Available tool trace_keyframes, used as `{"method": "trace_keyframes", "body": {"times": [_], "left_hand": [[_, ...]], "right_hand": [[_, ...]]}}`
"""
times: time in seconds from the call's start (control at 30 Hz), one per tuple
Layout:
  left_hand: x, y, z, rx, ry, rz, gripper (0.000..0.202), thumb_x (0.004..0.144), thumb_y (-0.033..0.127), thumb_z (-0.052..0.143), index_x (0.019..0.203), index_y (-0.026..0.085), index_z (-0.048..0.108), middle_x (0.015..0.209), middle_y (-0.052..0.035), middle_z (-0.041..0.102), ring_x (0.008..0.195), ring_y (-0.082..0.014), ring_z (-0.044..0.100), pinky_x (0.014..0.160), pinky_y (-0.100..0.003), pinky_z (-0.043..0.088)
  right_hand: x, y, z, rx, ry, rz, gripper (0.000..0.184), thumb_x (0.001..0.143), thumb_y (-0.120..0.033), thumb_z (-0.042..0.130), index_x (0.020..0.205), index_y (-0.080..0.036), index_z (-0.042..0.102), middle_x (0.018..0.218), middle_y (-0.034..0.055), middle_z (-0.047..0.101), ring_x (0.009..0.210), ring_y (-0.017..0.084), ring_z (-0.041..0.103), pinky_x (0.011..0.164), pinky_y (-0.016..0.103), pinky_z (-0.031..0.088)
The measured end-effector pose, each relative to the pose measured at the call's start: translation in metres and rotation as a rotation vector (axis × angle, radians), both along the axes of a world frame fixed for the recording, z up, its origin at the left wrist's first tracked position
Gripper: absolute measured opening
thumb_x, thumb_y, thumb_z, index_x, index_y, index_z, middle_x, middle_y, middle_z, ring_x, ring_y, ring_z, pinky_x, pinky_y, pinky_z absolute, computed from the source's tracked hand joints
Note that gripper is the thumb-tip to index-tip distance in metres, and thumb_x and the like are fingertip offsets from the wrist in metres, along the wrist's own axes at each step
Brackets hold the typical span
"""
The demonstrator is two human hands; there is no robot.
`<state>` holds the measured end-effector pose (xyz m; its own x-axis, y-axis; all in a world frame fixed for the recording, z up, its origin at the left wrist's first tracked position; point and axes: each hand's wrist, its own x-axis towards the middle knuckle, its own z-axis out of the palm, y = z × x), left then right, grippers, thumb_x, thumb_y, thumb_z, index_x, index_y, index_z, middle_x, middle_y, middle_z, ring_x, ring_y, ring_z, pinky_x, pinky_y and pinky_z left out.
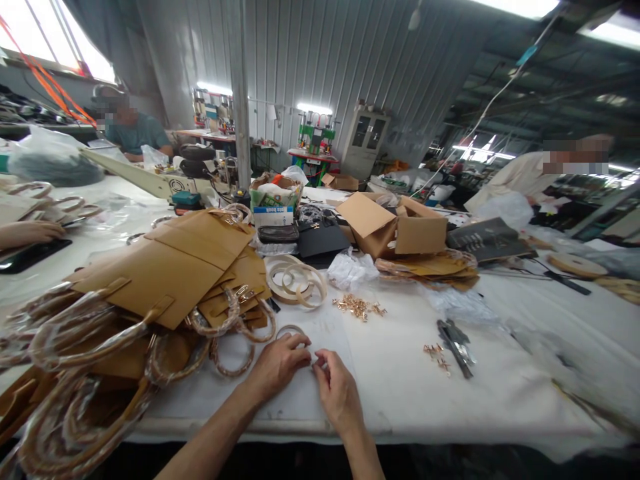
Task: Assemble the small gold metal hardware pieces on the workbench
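Pale ring handle [291, 331] lies near the bench's [500, 393] front edge, just beyond your curled left hand [278, 365]; your right hand [340, 397], farther off, pinches fingertips together, any held piece too small to tell.

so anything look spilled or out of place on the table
Yes, the loose gold-coloured metal fittings lie scattered straight on the white table covering, with no tray or box around them. A few more sit apart beside the metal tool, so they look spilled rather than set out.
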<state>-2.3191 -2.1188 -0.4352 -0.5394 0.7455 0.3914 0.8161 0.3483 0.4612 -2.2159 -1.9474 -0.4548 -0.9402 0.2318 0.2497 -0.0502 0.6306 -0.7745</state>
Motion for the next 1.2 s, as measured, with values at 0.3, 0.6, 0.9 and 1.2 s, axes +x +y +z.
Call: {"method": "trace_keyframes", "body": {"times": [0.3, 0.6, 0.9, 1.2], "left_hand": [[0.001, 0.002, -0.006, 0.017, -0.048, 0.033, 0.010, 0.097, 0.019, 0.065, 0.093, 0.024, 0.073, 0.124, -0.0045, 0.069, 0.107, -0.0228, 0.063, 0.085, -0.032, 0.053], [-0.001, 0.002, -0.009, -0.016, -0.026, 0.008, 0.016, 0.103, 0.025, 0.057, 0.100, 0.025, 0.072, 0.128, -0.0051, 0.067, 0.112, -0.0235, 0.063, 0.092, -0.033, 0.054], [-0.031, 0.009, -0.047, 0.099, 0.007, -0.085, 0.020, 0.101, 0.043, 0.057, 0.102, 0.036, 0.076, 0.120, 0.0009, 0.072, 0.109, -0.0208, 0.071, 0.093, -0.025, 0.058], [-0.012, 0.006, -0.022, 0.010, -0.131, -0.057, 0.026, 0.101, 0.045, 0.054, 0.100, 0.033, 0.077, 0.124, -0.0031, 0.070, 0.107, -0.0221, 0.071, 0.093, -0.029, 0.059]], "right_hand": [[-0.005, 0.002, -0.002, -0.039, 0.066, 0.067, 0.040, 0.092, -0.022, 0.065, 0.131, -0.026, 0.059, 0.120, 0.0064, 0.064, 0.079, 0.017, 0.064, 0.081, 0.031, 0.055], [-0.004, -0.002, 0.008, 0.060, 0.029, 0.034, 0.016, 0.099, -0.015, 0.055, 0.101, -0.025, 0.068, 0.096, 0.0017, 0.068, 0.091, 0.019, 0.065, 0.082, 0.028, 0.048], [-0.010, -0.004, 0.001, 0.257, 0.018, -0.089, 0.021, 0.088, -0.011, 0.066, 0.101, -0.027, 0.062, 0.098, -0.0015, 0.069, 0.092, 0.021, 0.068, 0.079, 0.028, 0.050], [-0.004, 0.002, 0.003, 0.301, 0.028, 0.054, 0.020, 0.089, -0.012, 0.062, 0.103, -0.026, 0.059, 0.103, -0.0005, 0.067, 0.094, 0.020, 0.067, 0.080, 0.028, 0.051]]}}
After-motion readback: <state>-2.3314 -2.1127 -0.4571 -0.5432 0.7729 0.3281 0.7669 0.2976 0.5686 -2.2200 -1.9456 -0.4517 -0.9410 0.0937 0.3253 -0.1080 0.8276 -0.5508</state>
